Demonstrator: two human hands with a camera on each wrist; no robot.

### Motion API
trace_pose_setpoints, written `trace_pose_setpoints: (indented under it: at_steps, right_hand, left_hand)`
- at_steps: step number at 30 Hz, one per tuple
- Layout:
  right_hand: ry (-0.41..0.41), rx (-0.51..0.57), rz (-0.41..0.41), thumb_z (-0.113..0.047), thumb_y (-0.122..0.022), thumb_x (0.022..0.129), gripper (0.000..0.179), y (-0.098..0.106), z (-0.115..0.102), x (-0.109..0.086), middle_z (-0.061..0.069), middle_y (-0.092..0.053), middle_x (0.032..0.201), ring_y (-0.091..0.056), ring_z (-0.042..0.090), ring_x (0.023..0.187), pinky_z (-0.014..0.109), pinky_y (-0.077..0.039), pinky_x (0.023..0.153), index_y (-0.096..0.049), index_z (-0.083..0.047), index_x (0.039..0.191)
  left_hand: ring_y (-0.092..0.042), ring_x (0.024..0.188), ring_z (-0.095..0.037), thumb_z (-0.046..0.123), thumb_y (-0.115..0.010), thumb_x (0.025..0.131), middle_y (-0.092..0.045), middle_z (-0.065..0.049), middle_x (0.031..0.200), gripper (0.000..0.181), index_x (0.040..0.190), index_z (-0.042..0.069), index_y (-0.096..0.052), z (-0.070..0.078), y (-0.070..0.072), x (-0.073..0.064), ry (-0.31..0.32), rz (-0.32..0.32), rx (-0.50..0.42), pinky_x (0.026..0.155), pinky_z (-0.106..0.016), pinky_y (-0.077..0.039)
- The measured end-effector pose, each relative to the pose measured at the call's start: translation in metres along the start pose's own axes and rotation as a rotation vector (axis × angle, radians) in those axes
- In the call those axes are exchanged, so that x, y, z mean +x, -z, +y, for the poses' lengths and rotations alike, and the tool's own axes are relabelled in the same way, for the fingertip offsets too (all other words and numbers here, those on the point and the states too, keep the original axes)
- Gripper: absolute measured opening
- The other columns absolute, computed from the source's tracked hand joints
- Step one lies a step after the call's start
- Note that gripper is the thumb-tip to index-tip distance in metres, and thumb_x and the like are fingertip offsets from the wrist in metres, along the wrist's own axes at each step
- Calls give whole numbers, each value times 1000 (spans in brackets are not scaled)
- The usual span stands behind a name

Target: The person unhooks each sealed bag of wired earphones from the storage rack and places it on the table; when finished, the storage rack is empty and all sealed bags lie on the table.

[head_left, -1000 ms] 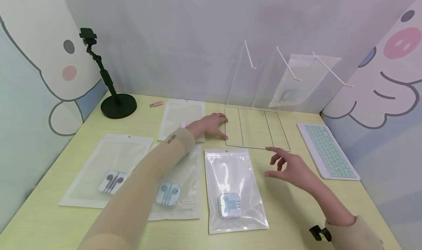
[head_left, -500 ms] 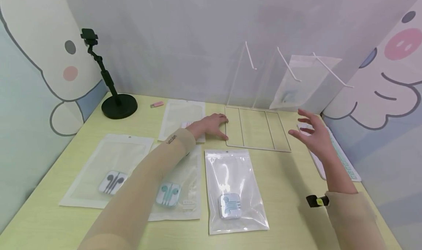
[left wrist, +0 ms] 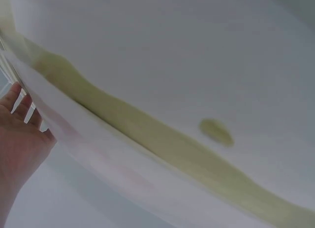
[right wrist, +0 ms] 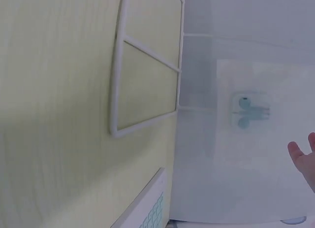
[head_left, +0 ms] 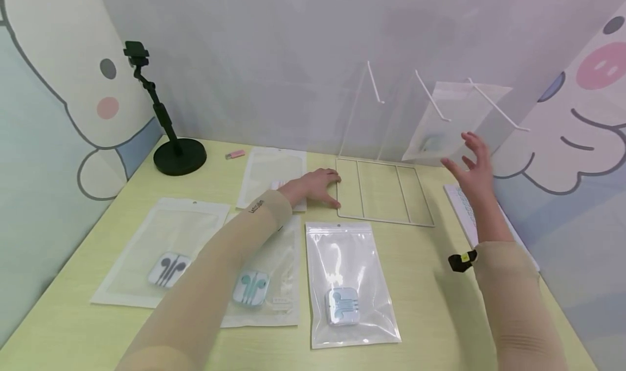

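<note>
My left hand (head_left: 320, 188) touches the left edge of the white wire display rack (head_left: 360, 189), thumb and fingers spread; the left wrist view shows the fingers (left wrist: 19, 102) at the rack's wires, beyond a blurred pale bag. Raised at the right is my right hand (head_left: 473, 170), thumb and fingers apart, nothing between them. It is in front of a frosted zip bag (head_left: 462, 110) that hangs from the rack's right hook (head_left: 499, 107). Mint earphones (right wrist: 248, 112) in a clear case show through that bag in the right wrist view.
Flat on the table lie a glossy bag (head_left: 349, 257) and frosted bags (head_left: 132, 251) with boxed earphones, one partly under my left arm. Another bag (head_left: 254, 170) lies behind. A black phone stand (head_left: 179, 156), pink USB stick (head_left: 235, 154) and white-mint keyboard (head_left: 459, 205) are around the edges.
My right hand has moved from near the rack's front right corner, up and back past the keyboard, to the hanging bag. The left hand has stayed at the rack.
</note>
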State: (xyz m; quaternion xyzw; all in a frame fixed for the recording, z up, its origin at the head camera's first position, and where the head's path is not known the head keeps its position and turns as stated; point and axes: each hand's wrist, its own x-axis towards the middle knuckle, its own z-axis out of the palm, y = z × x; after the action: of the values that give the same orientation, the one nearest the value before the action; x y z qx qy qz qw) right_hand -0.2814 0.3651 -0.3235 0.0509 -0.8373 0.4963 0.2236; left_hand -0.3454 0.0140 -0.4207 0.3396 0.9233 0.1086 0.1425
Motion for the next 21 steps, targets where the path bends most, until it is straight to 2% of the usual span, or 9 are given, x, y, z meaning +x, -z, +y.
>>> trace_pose_setpoints:
  at_steps: [4, 7, 14, 18, 21]
  right_hand:
    - [-22, 0, 79, -13, -72, 83, 64, 3, 15, 22, -6, -32, 148, -33, 18, 132, 41, -31, 111, -44, -21, 140]
    - [-57, -17, 106, -18, -72, 84, 64, 6, 19, 34, -7, -31, 148, -32, 16, 133, 42, -30, 111, -42, -23, 141]
    - [-226, 99, 93, -23, -69, 86, 66, 16, 18, 49, -10, -19, 154, -16, 9, 142, 34, -19, 116, -36, -33, 142]
    - [-268, 140, 88, -25, -69, 85, 67, 20, 21, 55, -11, -16, 155, -11, 8, 143, 34, -17, 117, -35, -33, 142]
    - [-298, 118, 74, -30, -69, 85, 68, 21, 25, 60, -13, -13, 156, -6, 7, 144, 36, -15, 117, -33, -36, 142]
  left_hand:
    - [-21, 143, -27, 65, -65, 75, -22, -6, 156, 92, 146, 17, -34, 0, 0, 1, 1, -4, 8, 115, -42, -21]
    - [-21, 143, -27, 65, -65, 75, -22, -6, 156, 92, 146, 16, -35, 1, 1, -1, -1, -5, 4, 115, -42, -20]
    - [-20, 143, -27, 67, -63, 75, -22, -7, 156, 92, 146, 15, -35, 2, 3, -3, -11, -15, 20, 115, -42, -20]
    - [-21, 143, -28, 68, -61, 77, -22, -6, 156, 90, 147, 17, -34, 0, 2, -2, -15, -12, 53, 114, -44, -22]
    - [-20, 143, -27, 70, -58, 77, -20, -4, 157, 90, 147, 20, -32, -2, 0, 0, -15, -14, 75, 114, -45, -24]
